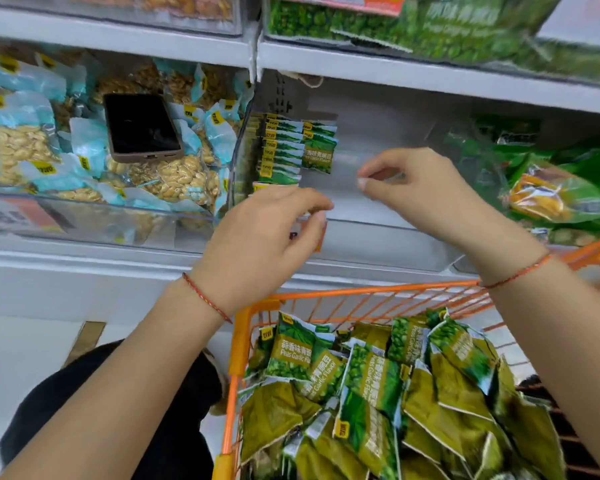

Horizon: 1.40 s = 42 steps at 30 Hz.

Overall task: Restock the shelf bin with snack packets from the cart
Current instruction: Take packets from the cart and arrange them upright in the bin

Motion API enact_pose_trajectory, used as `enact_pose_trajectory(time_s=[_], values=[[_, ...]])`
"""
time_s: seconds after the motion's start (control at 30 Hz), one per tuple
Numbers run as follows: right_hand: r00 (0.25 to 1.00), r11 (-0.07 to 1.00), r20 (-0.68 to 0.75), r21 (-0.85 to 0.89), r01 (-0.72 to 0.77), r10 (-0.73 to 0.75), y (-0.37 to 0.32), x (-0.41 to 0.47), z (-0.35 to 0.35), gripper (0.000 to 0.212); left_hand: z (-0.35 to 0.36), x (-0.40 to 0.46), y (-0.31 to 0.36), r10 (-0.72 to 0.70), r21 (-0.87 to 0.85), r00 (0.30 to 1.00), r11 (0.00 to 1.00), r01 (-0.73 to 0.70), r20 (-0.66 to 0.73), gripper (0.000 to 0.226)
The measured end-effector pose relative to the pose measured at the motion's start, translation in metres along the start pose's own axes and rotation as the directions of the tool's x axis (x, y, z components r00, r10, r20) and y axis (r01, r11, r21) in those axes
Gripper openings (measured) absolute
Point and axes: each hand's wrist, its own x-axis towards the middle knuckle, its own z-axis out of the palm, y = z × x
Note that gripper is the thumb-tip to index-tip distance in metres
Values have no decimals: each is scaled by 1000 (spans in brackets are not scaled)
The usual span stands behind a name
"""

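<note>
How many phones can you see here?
1. A single phone lies screen up on the peanut packets in the left shelf bin, left of the bin being filled. Others could be hidden out of view.

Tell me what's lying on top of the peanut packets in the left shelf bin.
A dark phone in a brown case lies face up on the peanut packets. The packets directly beneath it are covered and cannot be seen.

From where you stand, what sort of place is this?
Most likely a shop's snack aisle: white shelves holding clear plastic bins, an orange wire cart heaped with green pea packets, and bagged peanuts alongside.
</note>
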Motion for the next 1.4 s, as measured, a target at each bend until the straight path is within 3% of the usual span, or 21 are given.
enact_pose_trajectory(time_s=[0.1, 0.23, 0.33, 0.4, 0.57, 0.67, 0.77, 0.87, 1.0, 1.1, 1.2, 1.3, 1.4], values=[[996, 999, 95, 53, -9, 4, -9, -37, -14, 14, -12, -19, 27, -56, -35, 967, 997, 67, 249, 21], [934, 997, 349, -45, -66, 78, -3, -78, -20, 13, -11, -42, 45, -230, 351, 844, 935, 53, 485, 20], [854, 985, 508, -173, -25, 111, 11, -108, -5, 20, 3, -57, 53, -351, 591, 791, 807, -16, 500, 24], [801, 965, 579, -261, 7, 151, 19, -128, 9, 33, 15, -66, 56, -355, 670, 792, 737, -89, 496, 23], [713, 955, 686, -284, 83, 142, 25, -157, 37, 70, 36, -77, 60, -393, 762, 797, 635, -125, 459, 34], [724, 897, 677, -393, 204, 132, 18, -166, 46, 78, 40, -78, 59, -378, 768, 816, 629, -120, 436, 35], [728, 865, 677, -426, 263, 112, 17, -168, 52, 67, 40, -79, 60, -302, 645, 852, 762, -53, 427, 44], [727, 903, 677, -376, 206, 116, 26, -170, 58, 78, 43, -81, 60, -340, 488, 838, 867, 103, 427, 58], [769, 986, 634, -166, 34, 80, 25, -174, 53, 64, 38, -80, 48, -363, 311, 844, 917, 250, 394, 43], [837, 981, 543, 114, -156, 70, 31, -170, 49, 59, 31, -79, 47, -402, 3, 860, 906, 423, 315, 41], [910, 805, 372, 474, -356, 183, 40, -162, 41, 67, 28, -75, 48, -489, -295, 833, 781, 550, 260, 32], [884, 530, 281, 717, -453, 375, 45, -157, 28, 63, 20, -69, 52, -534, -513, 796, 617, 597, 284, 29], [829, 320, 283, 824, -468, 483, 54, -153, 22, 26, 16, -62, 58, -555, -661, 774, 462, 592, 305, 27]])
